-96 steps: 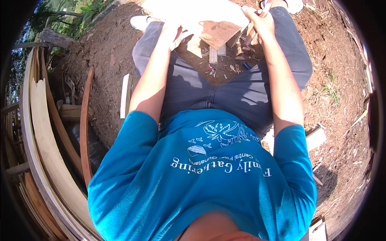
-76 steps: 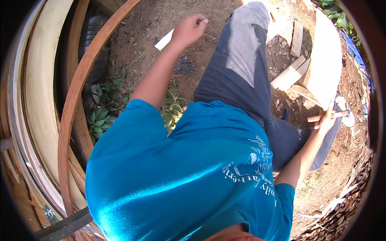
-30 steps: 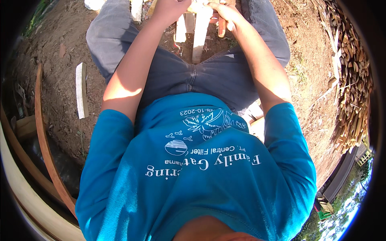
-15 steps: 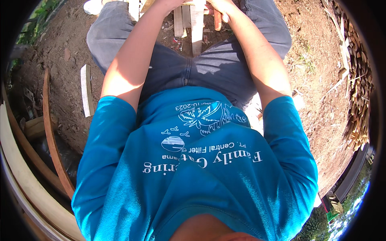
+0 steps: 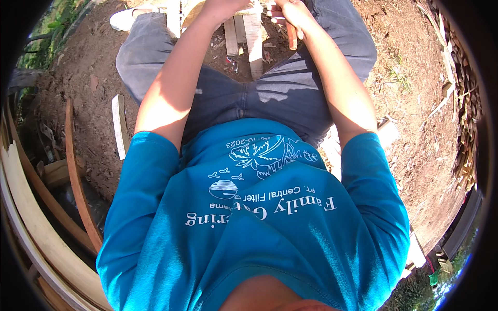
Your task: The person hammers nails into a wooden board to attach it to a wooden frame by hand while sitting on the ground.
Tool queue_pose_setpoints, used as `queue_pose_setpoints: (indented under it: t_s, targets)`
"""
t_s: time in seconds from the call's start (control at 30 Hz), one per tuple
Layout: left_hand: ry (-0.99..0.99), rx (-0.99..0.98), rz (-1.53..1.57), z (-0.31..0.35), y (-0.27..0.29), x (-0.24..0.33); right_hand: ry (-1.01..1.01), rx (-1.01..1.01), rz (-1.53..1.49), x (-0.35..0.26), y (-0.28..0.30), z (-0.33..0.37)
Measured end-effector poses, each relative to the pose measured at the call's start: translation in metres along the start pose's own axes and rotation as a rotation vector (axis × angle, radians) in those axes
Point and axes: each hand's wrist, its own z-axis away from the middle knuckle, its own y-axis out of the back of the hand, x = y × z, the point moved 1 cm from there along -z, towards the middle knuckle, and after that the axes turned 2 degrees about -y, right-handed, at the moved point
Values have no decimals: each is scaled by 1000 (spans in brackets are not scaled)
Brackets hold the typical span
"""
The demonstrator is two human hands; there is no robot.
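Note:
At the top edge of the head view, my left hand (image 5: 227, 6) is beside pale wooden slats, its fingers mostly cut off by the frame. My right hand (image 5: 293, 14) is a little to the right, its fingers curled. From under that palm a reddish-brown wooden handle (image 5: 292, 39) points back toward me; whatever is at its other end cannot be made out. Between my hands a long pale wooden slat (image 5: 253, 44) runs toward my lap. Shorter wooden pieces (image 5: 231, 37) stand just left of it, near my left hand.
My spread legs in grey trousers (image 5: 148, 57) frame the work. A short pale offcut (image 5: 119, 127) lies on the dirt to the left, near long curved-looking planks (image 5: 78, 181). A tall stack of thin wood strips (image 5: 467, 124) lines the right side.
The whole view has shifted slightly, so things appear lower. More of my right hand and its fingers shows, and the reddish-brown handle sits slightly farther right.

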Motion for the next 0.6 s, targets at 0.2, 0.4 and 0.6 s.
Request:
queue_pose_setpoints:
  t_s: [0.2, 0.4, 0.6]
  targets:
    - [-160, 0, 234, -12, -10, -26, 88, 88, 317, -37, 28, 45]
    - [-102, 34, 64, -16, -4, -32, 127, 78, 295, -74, 41, 95]
    - [-27, 89, -23, -25, -13, -36, 128, 45, 415, -62, 95, 102]
